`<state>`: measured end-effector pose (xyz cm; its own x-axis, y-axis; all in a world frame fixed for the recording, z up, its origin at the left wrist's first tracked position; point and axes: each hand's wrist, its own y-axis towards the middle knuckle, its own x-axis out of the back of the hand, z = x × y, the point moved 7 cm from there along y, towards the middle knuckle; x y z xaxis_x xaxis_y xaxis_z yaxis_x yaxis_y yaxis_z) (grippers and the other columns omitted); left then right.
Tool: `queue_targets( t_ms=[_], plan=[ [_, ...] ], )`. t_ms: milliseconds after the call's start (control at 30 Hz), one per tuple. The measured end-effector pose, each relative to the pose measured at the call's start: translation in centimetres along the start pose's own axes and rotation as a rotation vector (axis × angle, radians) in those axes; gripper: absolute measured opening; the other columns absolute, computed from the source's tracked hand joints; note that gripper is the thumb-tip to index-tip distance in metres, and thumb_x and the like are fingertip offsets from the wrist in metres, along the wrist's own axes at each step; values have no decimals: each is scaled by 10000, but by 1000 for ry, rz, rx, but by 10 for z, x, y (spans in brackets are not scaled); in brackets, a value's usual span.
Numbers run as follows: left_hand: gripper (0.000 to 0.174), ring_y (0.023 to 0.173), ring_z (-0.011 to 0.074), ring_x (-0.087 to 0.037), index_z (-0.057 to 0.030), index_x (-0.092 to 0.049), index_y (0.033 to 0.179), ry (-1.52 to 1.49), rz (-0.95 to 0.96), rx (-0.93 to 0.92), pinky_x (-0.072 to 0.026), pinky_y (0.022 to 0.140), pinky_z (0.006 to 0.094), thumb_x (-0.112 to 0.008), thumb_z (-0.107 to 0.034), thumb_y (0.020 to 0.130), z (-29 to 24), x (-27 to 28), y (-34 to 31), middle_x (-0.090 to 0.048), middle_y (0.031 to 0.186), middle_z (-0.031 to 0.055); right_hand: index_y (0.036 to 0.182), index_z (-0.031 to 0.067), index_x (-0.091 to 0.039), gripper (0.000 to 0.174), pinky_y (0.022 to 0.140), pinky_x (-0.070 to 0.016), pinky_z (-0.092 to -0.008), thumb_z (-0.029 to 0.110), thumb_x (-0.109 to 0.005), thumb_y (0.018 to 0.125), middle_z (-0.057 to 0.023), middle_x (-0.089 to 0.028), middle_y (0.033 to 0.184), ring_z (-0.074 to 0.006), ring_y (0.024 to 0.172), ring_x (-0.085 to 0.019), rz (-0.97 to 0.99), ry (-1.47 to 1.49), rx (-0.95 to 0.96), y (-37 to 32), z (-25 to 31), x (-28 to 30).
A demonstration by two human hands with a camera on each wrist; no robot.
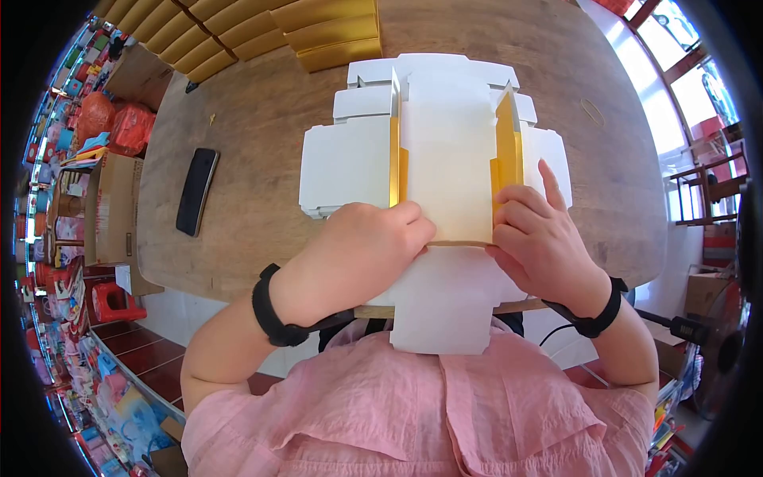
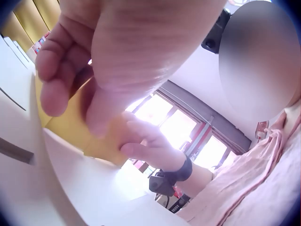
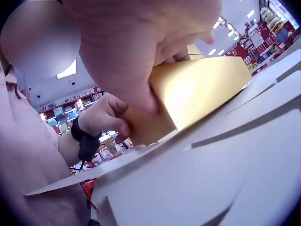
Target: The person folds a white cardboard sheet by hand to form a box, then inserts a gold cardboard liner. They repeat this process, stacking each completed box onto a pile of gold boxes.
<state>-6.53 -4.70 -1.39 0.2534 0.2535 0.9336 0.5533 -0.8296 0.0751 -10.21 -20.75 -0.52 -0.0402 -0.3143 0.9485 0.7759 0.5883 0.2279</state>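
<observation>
A half-folded cardboard box point(image 1: 451, 159), white inside and gold outside, stands in front of the person with its side walls raised. At its near left corner, the left hand point(image 1: 358, 248) pinches the wall with thumb and curled fingers. The right hand point(image 1: 544, 238) grips the near right corner, its index finger pointing up and away. In the right wrist view, the thumb presses on the gold outer face point(image 3: 202, 89) near a folded corner. Flat white box blanks point(image 1: 346, 163) lie under the box, and a white flap point(image 1: 441, 318) hangs over the table's near edge.
Finished-looking gold boxes point(image 1: 330, 32) are stacked at the far left of the wooden table point(image 1: 246, 119). A black phone point(image 1: 198, 192) lies to the left, and a rubber band point(image 1: 592, 111) to the right. Cartons point(image 1: 119, 203) and a red stool point(image 1: 115, 302) stand beyond the left edge.
</observation>
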Motion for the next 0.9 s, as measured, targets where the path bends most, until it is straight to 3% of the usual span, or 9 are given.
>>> queue_targets(
  t_ms=[100, 267, 333, 433, 467, 600, 733, 800, 900],
  plan=[
    [129, 579, 243, -636, -81, -598, 938, 154, 33, -46, -515, 503, 355, -676, -130, 847, -19, -2, -2, -552, 805, 74, 805, 108, -602, 130, 1167, -245, -675, 112, -726, 765, -10, -555, 901, -201, 1086, -564, 43, -27, -3, -8, 5, -23],
    [150, 519, 195, -622, -99, -574, 944, 291, 32, -57, -500, 461, 331, -657, -132, 824, -20, -13, -1, -529, 788, 51, 997, 129, -593, 228, 1162, -222, -695, 132, -676, 785, -59, -580, 1288, -216, 1318, -511, 34, -17, -70, -21, 17, -8],
    [149, 508, 189, -618, -102, -574, 937, 287, 34, -42, -498, 456, 328, -655, -129, 814, -18, -14, -2, -529, 788, 46, 1078, 143, -564, 338, 1157, -221, -700, 148, -699, 768, -87, -457, 1514, -231, 1428, -431, 116, -54, -18, -35, 30, -7],
    [130, 512, 191, -619, -109, -582, 925, 270, 5, -68, -494, 454, 325, -655, -128, 820, -19, -13, -2, -534, 793, 46, 1028, 147, -584, 313, 1163, -228, -682, 160, -721, 748, -108, -442, 1541, -255, 1438, -425, 43, -145, 37, -45, 38, -24],
    [115, 515, 196, -620, -114, -585, 916, 257, 3, -69, -496, 458, 328, -654, -127, 825, -19, -12, -1, -531, 785, 47, 959, 132, -591, 259, 1118, -335, -625, 172, -729, 743, -104, -499, 1491, -268, 1369, -496, 32, -127, 48, -46, 33, -18],
    [58, 530, 233, -626, -116, -611, 888, 170, 38, -69, -503, 470, 349, -646, -140, 849, -17, -8, 1, -544, 762, 59, 851, 88, -569, 222, 958, -471, -501, 120, -742, 716, -87, -636, 1241, -242, 1160, -609, -164, 42, -4, -33, 22, -5],
    [50, 554, 271, -638, -105, -637, 884, 98, 170, -48, -522, 508, 391, -632, -155, 881, -20, -1, 3, -601, 797, 71, 815, 86, -554, 200, 967, -465, -504, 79, -730, 720, -57, -672, 1045, -225, 1048, -652, -163, 7, 149, -30, 27, -3],
    [94, 655, 308, -670, -96, -661, 897, 10, 445, -5, -553, 603, 406, -615, -175, 919, -20, -12, -2, -652, 859, 98, 837, 97, -544, 239, 997, -440, -516, 34, -736, 708, -6, -673, 908, -196, 926, -676, -199, 232, 80, -30, 26, 0],
    [134, 816, 321, -680, -91, -688, 998, -224, 463, -27, -558, 698, 407, -599, -175, 943, -7, -5, -3, -660, 947, 138, 939, 101, -531, 338, 1053, -394, -533, -10, -751, 709, 8, -673, 864, -191, 845, -677, -242, 384, -60, -32, 17, -6]
  ],
)
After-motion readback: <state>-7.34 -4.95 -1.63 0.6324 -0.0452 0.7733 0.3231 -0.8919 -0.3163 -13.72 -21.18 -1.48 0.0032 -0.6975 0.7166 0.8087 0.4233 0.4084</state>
